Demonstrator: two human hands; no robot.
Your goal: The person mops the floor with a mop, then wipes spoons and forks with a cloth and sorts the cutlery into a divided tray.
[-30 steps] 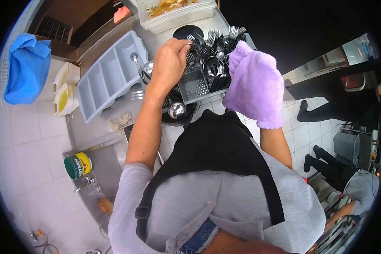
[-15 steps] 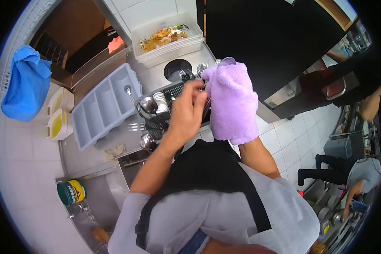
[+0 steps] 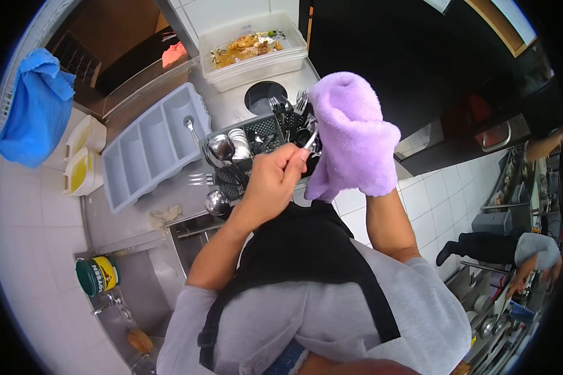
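Observation:
My left hand [image 3: 274, 178] is closed in a pinch on the shiny end of a piece of metal cutlery [image 3: 312, 139]; its other end is out of sight. Just right of it, a fluffy purple cloth [image 3: 360, 147] wraps over my right hand, whose fingers are hidden inside; only the wrist and forearm show below. Under and beyond my left hand stands a dark perforated cutlery basket [image 3: 259, 132] with compartments. It holds several forks [image 3: 278, 106], white-handled pieces [image 3: 239, 144] and ladles [image 3: 221, 147]. Another round metal ladle [image 3: 217, 202] sticks out at the near left.
A grey compartment tray [image 3: 145, 147] with one spoon [image 3: 192, 127] lies left of the basket. Behind stand stacked clear tubs [image 3: 253, 69] with food scraps, beside a round dark counter hole [image 3: 264, 98]. A sink [image 3: 147, 287] is at lower left; a co-worker [image 3: 532, 253] is at right.
My left hand has closed on a cutlery end and moved slightly down. The purple cloth has shifted right and up, and the spoon bowl that showed at its top is no longer visible.

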